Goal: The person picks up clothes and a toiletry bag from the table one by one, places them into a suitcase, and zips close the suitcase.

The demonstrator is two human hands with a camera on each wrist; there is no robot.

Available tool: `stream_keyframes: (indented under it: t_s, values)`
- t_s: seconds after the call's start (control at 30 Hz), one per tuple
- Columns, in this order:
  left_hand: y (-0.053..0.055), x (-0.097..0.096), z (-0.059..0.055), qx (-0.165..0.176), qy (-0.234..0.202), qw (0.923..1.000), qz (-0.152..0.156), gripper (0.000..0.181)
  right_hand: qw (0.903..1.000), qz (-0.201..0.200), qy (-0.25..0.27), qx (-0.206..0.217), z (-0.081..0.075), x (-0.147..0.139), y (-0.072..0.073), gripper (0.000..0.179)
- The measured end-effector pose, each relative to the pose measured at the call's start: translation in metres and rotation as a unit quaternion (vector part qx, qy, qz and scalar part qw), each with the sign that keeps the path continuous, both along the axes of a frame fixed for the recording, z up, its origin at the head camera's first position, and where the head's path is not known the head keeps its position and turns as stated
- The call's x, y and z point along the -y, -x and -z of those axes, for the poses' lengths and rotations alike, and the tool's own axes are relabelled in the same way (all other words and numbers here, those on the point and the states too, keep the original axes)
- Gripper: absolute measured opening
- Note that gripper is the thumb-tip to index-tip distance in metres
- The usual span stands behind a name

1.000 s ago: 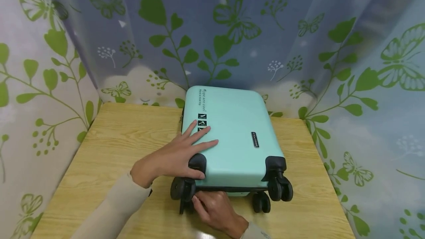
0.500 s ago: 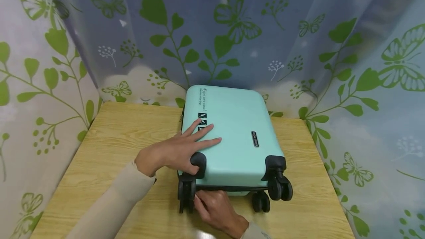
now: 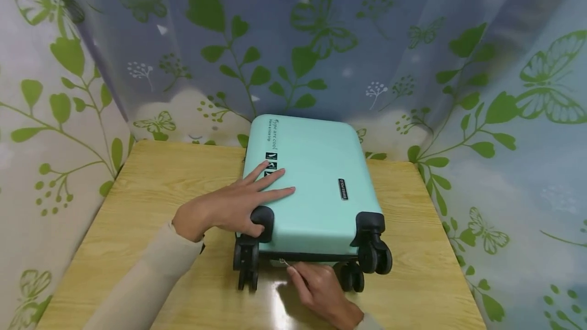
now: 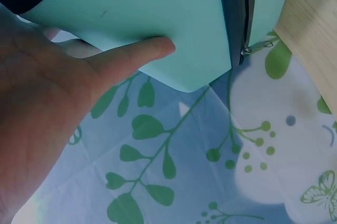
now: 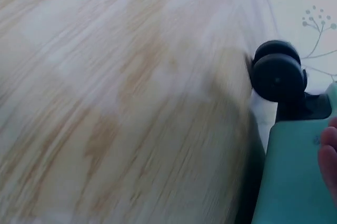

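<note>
Head view, suitcase: here's the mint suitcase (image 3: 312, 187), broad side down on the wooden table (image 3: 160, 187), straight ahead of the person, long axis running away toward the curtain (image 3: 390, 65), far end leaning a touch left, wheeled end nearest
Head view, zip seam: and this is the line that counts, I'd judge, the dark zip seam (image 3: 316, 257) running side to side across the near end, crosswise to that long axis
Head view, right hand: right hand (image 3: 321, 289) low in front of the near end, thumb and finger pinching the small metal zip pull (image 3: 285, 263), left of the seam's middle, so this is the nearer hand to the seam, the pull lying just ahead of it and to its left
Head view, left hand: left hand (image 3: 229, 210) up on the shell's near left corner, fingers spread, touching the top by the black corner guard (image 3: 263, 222), above the left wheels (image 3: 246, 269)
Left wrist view, thumb: thumb (image 4: 137, 56) straight out along the mint shell, curled round nothing that shows; beyond it a second pull (image 4: 258, 48) hangs at the seam
Right wrist view, wheel: a black wheel (image 5: 276, 74) juts from the shell's corner, fingertips (image 5: 329, 145) just cut by the edge, and from here I cannot tell their grip
</note>
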State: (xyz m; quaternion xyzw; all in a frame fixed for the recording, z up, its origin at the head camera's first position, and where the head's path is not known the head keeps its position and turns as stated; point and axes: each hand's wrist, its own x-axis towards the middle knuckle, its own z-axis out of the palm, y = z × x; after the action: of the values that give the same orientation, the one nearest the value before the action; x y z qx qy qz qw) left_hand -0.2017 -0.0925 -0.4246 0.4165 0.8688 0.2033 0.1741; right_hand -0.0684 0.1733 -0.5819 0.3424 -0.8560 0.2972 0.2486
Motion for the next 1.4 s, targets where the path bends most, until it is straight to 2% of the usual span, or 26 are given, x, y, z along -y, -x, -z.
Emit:
stream_keyframes:
  t_s: [0.17, 0.5, 0.7, 0.93, 1.1, 1.2, 1.4]
  values:
    - [-0.001, 0.001, 0.001, 0.003, -0.002, 1.0, 0.004, 0.096, 0.9998, 0.014, -0.014, 0.007, 0.004, -0.014, -0.002, 0.022]
    - [0.0, 0.003, 0.0, 0.003, -0.013, 0.9999, 0.005, 0.096, 0.999, 0.02, 0.025, 0.03, 0.005, -0.048, -0.005, 0.014]
    - [0.001, 0.003, 0.001, 0.005, -0.017, 0.9998, 0.008, 0.095, 0.9953, 0.031, 0.063, 0.067, 0.008, -0.083, -0.011, 0.026]
    - [0.001, 0.003, 0.001, 0.009, -0.016, 0.9998, 0.009, 0.097, 0.9906, 0.022, 0.073, 0.113, 0.011, -0.108, -0.013, 0.031]
    - [0.002, 0.004, 0.002, 0.008, -0.021, 0.9997, 0.009, 0.096, 0.9897, 0.0, 0.103, 0.1, 0.013, -0.117, -0.012, 0.041]
    - [0.002, 0.005, 0.002, 0.011, -0.023, 0.9997, 0.007, 0.096, 0.987, -0.002, 0.117, 0.111, 0.014, -0.122, -0.012, 0.043]
    - [0.001, 0.006, 0.001, 0.013, -0.03, 0.9994, 0.012, 0.095, 0.9813, 0.032, 0.117, 0.15, 0.01, -0.133, -0.016, 0.043]
